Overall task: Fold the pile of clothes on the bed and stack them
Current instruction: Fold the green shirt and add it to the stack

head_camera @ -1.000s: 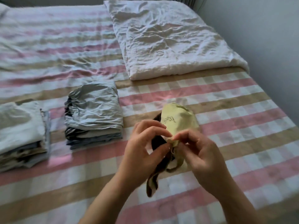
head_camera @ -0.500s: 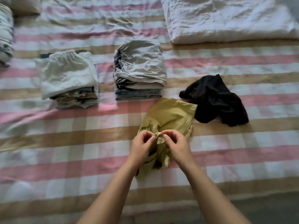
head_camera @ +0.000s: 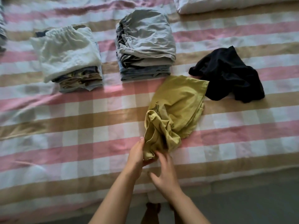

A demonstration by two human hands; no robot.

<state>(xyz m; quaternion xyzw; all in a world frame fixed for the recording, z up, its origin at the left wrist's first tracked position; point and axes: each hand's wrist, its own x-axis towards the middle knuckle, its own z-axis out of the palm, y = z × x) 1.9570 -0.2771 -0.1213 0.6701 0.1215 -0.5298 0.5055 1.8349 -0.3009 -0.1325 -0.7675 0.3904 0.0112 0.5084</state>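
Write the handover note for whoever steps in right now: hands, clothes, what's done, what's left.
Left hand grips the near end of the yellow shirt; right hand is open beside it, fingers reaching for the cloth.
The shirt lies bunched on the bed, the black garment crumpled to its right.
Done: a white-topped stack and a grey-topped stack, both folded.
Left: fold the shirt and the black garment, stack both.

Dim, soft daylight; motion blur, wide-angle bending at edges.
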